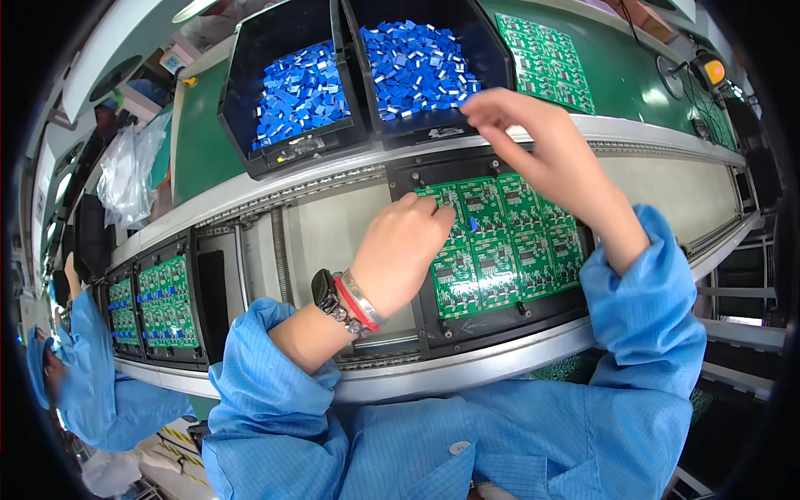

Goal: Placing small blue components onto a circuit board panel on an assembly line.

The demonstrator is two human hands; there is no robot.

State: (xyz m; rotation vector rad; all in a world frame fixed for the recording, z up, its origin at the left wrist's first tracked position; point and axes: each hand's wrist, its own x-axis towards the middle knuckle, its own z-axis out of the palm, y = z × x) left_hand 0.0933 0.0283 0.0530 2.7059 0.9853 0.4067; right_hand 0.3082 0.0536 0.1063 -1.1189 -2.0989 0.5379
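Blue fine-checked work jacket [533, 433] at a silver-railed metal conveyor [467, 367].
Beyond it stand two black plastic bins [283, 33] of small blue rectangular components [304, 96]; a black rectangular carrier [492, 327] on it holds a green circuit-board panel [500, 258]. The right hand [537, 146], open, thumb and fingers apart, hangs by the right bin's front edge; the left hand [404, 250] bends its fingers over the panel's upper left, grip hidden. One blue component [473, 224] sits beside it.

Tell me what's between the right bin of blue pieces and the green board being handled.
The head view shows a silver rail and the black frame's upper edge between them, the right hand partly overlapping that stretch.
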